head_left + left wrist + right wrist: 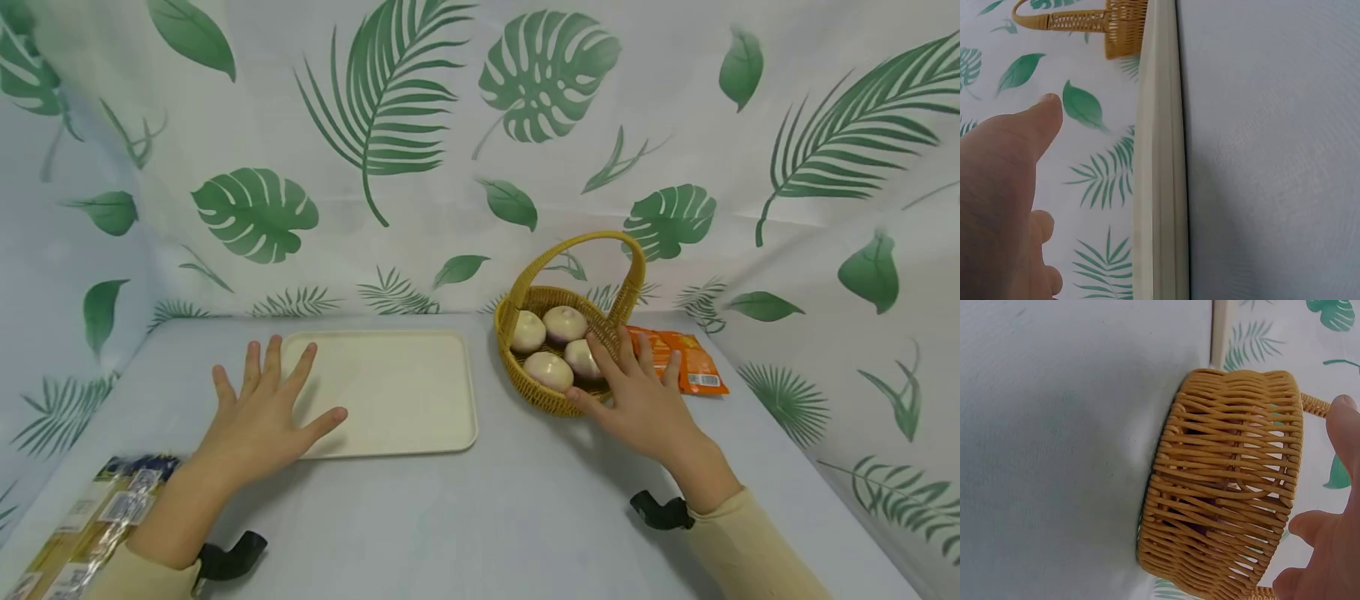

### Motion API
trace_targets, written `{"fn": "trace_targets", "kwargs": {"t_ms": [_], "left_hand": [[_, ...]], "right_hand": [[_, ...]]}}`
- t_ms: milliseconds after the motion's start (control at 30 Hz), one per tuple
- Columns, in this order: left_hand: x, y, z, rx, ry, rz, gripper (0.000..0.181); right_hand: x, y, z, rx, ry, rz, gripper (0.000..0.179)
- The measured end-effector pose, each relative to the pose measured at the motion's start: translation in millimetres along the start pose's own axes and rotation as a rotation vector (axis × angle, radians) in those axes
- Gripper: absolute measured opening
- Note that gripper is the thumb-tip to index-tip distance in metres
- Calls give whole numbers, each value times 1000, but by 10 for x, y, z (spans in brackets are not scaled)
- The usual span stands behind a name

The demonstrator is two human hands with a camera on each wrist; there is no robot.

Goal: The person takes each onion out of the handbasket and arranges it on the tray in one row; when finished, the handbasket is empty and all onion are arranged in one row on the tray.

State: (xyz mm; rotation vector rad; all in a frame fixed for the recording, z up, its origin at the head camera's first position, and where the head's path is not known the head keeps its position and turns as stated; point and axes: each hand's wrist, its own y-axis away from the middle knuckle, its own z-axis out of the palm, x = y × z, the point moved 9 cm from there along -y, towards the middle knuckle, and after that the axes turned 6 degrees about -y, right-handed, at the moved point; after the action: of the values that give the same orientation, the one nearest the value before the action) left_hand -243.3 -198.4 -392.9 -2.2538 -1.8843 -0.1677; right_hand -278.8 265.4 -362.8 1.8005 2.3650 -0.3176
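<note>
The wicker basket (551,403) is set right of centre toward the back of the worktop (517,525), with at least four round, white, purple-tinged vegetables (547,372) held inside. At its near right side the right hand (648,408) is held, its fingers spread wide and nothing gripped; whether the rim is touched cannot be told. Any reach in is probably best made from above, with the fingers first drawn together so that the handle (531,277) is not knocked, and a vegetable is best cupped around its widest part, since the smooth skin may slip. The basket's mouth is turned upward and spanned by the handle, which is arched roughly from left to right; the bowl's long axis cannot be settled, as part is covered by the hand. To the left a cream tray (390,396) is laid flat, its long axis aligned left to right. Its left part is overlapped in the head view by the left hand (251,429), whose fingers are likewise splayed with nothing held. Orange packaging (693,362) is seen right of the basket, and flat packages (82,517) are partly hidden by the left forearm.
</note>
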Motion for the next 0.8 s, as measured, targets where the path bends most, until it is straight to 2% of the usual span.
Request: {"fn": "trace_targets", "kwargs": {"t_ms": [267, 400, 600, 800], "left_hand": [[-53, 0, 55, 6, 10, 11, 111], [-112, 3, 92, -11, 34, 19, 112], [-223, 9, 8, -28, 134, 1, 111], [-260, 101, -36, -43, 248, -38, 106]], "right_hand": [[36, -4, -7, 8, -28, -7, 94], [26, -25, -8, -9, -64, -10, 95], [2, -56, -119, 7, -154, -9, 93], [-45, -159, -158, 41, -218, -36, 88]]}}
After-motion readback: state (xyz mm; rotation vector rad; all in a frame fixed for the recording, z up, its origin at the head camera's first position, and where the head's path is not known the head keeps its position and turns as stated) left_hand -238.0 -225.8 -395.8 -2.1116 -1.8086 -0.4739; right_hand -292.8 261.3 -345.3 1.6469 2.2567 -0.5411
